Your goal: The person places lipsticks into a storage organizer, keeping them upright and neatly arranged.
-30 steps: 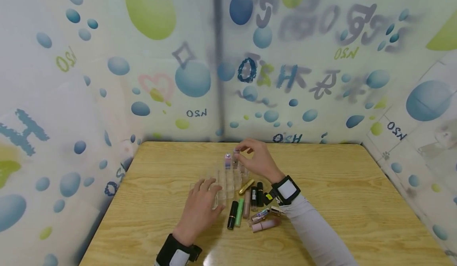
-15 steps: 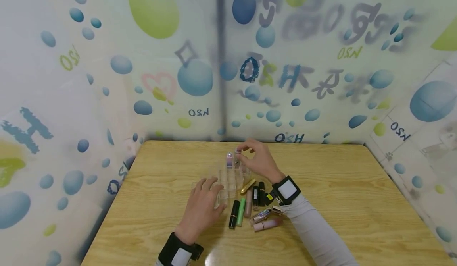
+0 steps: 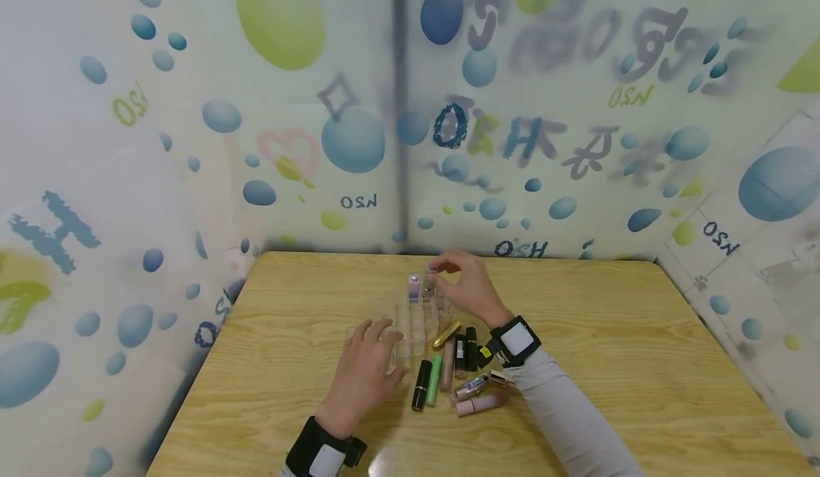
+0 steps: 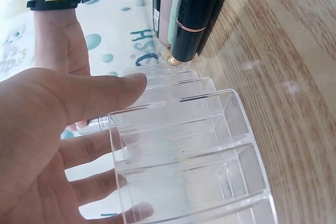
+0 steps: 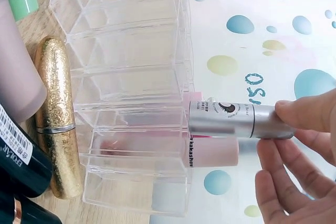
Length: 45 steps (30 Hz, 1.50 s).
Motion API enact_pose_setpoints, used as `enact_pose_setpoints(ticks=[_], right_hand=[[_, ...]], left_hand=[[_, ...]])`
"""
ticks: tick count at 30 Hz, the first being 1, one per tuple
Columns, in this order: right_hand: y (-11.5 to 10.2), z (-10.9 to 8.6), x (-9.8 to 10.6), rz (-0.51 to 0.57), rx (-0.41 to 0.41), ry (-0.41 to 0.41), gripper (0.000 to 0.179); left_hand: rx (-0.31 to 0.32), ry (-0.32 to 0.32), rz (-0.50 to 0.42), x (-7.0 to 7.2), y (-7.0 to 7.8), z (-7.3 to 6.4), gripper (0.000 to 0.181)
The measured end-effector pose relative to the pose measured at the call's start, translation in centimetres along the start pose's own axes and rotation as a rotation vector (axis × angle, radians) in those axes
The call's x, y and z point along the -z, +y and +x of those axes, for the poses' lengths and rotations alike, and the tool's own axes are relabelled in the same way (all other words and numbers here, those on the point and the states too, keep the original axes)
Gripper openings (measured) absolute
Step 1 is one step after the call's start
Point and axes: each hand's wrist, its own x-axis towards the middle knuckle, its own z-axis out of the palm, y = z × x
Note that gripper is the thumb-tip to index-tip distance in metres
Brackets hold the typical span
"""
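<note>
My right hand (image 3: 470,288) pinches the capped end of a silver cosmetic tube (image 5: 226,119) printed with an eye. The tube's other end is right at the rim of a clear stepped organizer (image 5: 123,77), at its far end. A pale pink tube (image 5: 212,152) stands in a compartment close beside it, its top sticking out. At the organizer's near left end, my left hand (image 3: 361,367) holds the clear wall, thumb on one side and spread fingers on the other. Compartments beside the left thumb (image 4: 126,90) hold nothing.
Right of the organizer on the wooden table (image 3: 256,406) lie a gold glitter tube (image 3: 446,334), a black tube (image 3: 421,386), a green tube (image 3: 433,381), a mauve tube (image 3: 447,367) and several others. A pink-white tube (image 3: 480,404) lies nearest. Patterned walls (image 3: 359,228) enclose the back and sides.
The head view has shifted slightly, so everything sits a little further right. Both hands keep nearly the same place, the right still pinching the silver tube over the organizer.
</note>
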Motion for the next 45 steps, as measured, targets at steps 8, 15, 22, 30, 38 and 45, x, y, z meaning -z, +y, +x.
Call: enact_pose_setpoints(ticks=[8,15,22,30,38,45], right_hand=[[0.3,-0.3,-0.2,-0.003,-0.035,-0.018,0.015],[0.8,-0.5,-0.5,0.009,-0.042,-0.039,0.016],[1.4,-0.7,-0.9,0.04,-0.009,-0.036,0.016],[1.8,-1.0,-1.4,0.028,-0.018,-0.049,0.013],[2.0,-1.1,-1.7,0.043,0.013,-0.052,0.013],[2.1,-1.2,-2.0,0.019,0.002,-0.066,0.013]], left_hand=[[0.002,-0.006,0.002,-0.1,0.1,-0.1,0.047],[0.01,-0.019,0.006,0.0,0.2,0.0,0.046],[0.0,-0.009,0.005,0.0,0.1,0.0,0.046],[-0.003,-0.006,0.009,-0.1,0.0,-0.1,0.046],[0.003,-0.011,0.008,-0.1,-0.1,0.0,0.045],[0.0,-0.011,0.009,0.0,-0.1,0.0,0.045]])
